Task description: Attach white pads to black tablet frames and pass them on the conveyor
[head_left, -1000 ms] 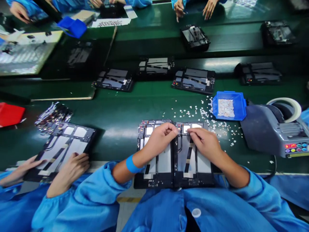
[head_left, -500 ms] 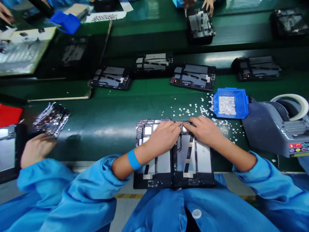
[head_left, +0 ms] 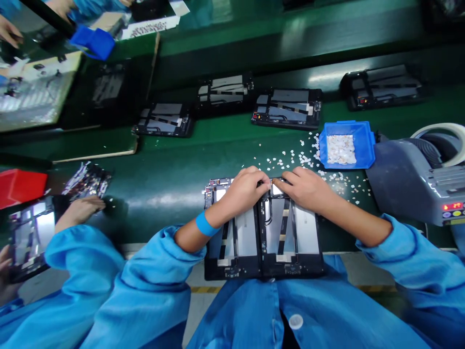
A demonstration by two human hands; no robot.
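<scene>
Two opened tablet-like devices lie side by side at the near table edge, a left device (head_left: 247,232) and a right device (head_left: 307,230), their inner parts showing. My left hand (head_left: 249,186), with a blue band at the wrist, reaches over the left device to the top corner of the right one. Its thumb and forefinger are pinched together there; anything between them is too small to make out. My right hand (head_left: 303,186) rests on the top edge of the right device, fingers pressed together near my left fingertips. What they may hold is hidden.
Small white pieces (head_left: 305,157) lie scattered by a blue bin (head_left: 368,145) of similar pieces. A grey tape machine (head_left: 403,174) stands at the right. More devices (head_left: 286,106) line the green table. At the left, a co-worker's hand (head_left: 82,211) touches thin strips (head_left: 87,182) near a red bin (head_left: 22,186).
My left hand has curled into a tighter pinch, slightly higher. The co-worker's hand at the left has moved right, and a device there shows more fully. The view has shifted; hands at the top are gone.
</scene>
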